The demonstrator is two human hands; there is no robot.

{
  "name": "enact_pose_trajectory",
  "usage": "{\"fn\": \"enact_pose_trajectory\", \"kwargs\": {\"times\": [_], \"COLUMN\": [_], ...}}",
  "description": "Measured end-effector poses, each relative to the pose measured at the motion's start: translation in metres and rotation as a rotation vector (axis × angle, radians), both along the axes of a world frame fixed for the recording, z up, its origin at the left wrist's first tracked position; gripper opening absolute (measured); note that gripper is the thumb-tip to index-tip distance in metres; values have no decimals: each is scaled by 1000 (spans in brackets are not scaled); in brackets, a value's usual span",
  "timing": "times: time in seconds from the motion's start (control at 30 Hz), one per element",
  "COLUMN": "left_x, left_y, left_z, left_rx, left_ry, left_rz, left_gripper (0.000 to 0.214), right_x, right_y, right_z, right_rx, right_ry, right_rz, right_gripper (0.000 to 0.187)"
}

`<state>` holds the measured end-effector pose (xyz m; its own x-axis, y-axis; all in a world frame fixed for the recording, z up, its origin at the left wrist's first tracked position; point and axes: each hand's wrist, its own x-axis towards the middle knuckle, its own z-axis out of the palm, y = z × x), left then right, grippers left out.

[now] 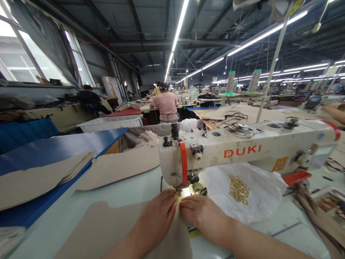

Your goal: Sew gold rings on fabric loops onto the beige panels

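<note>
A beige fabric piece (107, 225) lies flat on the pale table under the needle end of a sewing machine (210, 154) marked DUKI. My left hand (159, 212) presses on it just left of the lit needle area, its fingers held together. From the right, my right hand (203, 214) has its fingers closed at the same fabric's edge, close to the left fingertips. The machine's needle and foot are partly hidden behind my fingers. Behind my right hand, gold metal rings (239, 190) rest in a heap on a white plastic sheet (261, 190).
Beige panels (124, 167) lie beyond the machine's left side, and more are stacked on a blue table (110, 135). A box of small parts (330, 199) and fabric strips (320, 216) are at right. A seated person (165, 102) faces away ahead.
</note>
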<state>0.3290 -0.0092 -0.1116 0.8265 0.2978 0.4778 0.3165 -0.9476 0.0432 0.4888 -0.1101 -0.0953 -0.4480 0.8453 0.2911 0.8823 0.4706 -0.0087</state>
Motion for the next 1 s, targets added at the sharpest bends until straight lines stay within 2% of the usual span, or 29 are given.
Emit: {"fn": "enact_pose_trajectory", "kwargs": {"times": [0.27,0.5,0.83,0.9,0.97,1.0], "left_x": [-1,2,-51,-61,-76,-85], "left_y": [-3,-5,-36,-39,-45,-50], "left_z": [2,6,7,0,-14,-23], "left_rx": [-80,-102,-120,-54,62,121], "left_ry": [15,4,40,1,-17,-9], "left_rz": [28,27,100,72,-10,-50], "left_gripper": [28,27,35,45,56,55], "right_x": [0,2,-20,-20,-18,-17], "right_y": [0,0,-8,-8,-9,-9], "right_z": [-9,-7,-30,-29,-28,-28], "right_rx": [14,22,142,173,184,177], "right_ry": [38,46,99,127,145,155], "right_rz": [6,19,226,242,238,226], "right_gripper": [6,7,6,9,12,13]}}
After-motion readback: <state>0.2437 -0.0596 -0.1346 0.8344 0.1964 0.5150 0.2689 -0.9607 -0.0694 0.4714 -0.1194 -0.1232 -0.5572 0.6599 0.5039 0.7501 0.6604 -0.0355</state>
